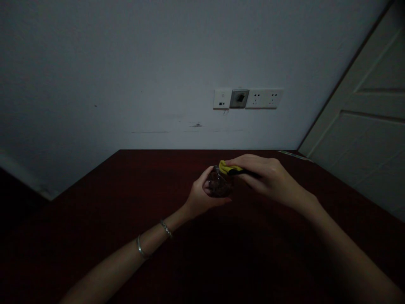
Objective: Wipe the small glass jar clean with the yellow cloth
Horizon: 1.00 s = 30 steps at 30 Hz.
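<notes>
My left hand [201,193] is wrapped round a small clear glass vessel [220,184], tilted above the dark red table [152,181]. Whether it is a cup or a jar I cannot tell in the dim light. In my right hand [264,171] is a folded yellow and black cloth [228,168], pinched between the fingers. The cloth touches the glass near its upper rim. Part of the glass is hidden behind the cloth and my left fingers.
The table's far edge meets a pale wall with sockets [264,99] and a grey switch plate [239,99]. A panelled white door [373,109] stands at the right. A thin pale strip [294,155] lies at the table's far right edge.
</notes>
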Motion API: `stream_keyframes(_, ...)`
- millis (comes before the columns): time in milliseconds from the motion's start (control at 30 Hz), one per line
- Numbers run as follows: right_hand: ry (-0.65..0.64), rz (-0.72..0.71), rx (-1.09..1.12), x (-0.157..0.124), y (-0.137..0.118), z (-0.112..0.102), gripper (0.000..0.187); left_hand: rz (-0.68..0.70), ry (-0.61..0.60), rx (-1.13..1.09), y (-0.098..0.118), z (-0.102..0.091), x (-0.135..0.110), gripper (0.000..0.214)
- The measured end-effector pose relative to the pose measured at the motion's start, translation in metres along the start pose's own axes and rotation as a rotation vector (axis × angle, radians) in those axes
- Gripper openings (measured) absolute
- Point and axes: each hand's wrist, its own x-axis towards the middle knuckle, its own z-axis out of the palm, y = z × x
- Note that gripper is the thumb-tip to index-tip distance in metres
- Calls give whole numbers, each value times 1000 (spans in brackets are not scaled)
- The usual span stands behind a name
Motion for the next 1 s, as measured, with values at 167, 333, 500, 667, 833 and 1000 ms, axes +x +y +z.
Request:
stream_keyframes(167,-18,-31,68,0,-4,5,32,37,31,5,-3,-1,2,103)
stream_keyframes(333,-99,7,105,0,-10,-1,35,-3,38,-1,-3,-2,2,103)
stream_keyframes(500,-227,53,208,4,-19,-9,25,23,34,7,-3,-3,2,97)
stream_keyframes(667,-196,74,161,2,-21,-15,24,-25,46,8,0,-3,3,99)
stream_keyframes(833,-18,10,-12,1,-18,-2,30,-28,85,51,-1,-2,3,98)
stream_keyframes(1000,-113,-48,-133,2,-19,14,36,27,114,99,-3,-1,4,90)
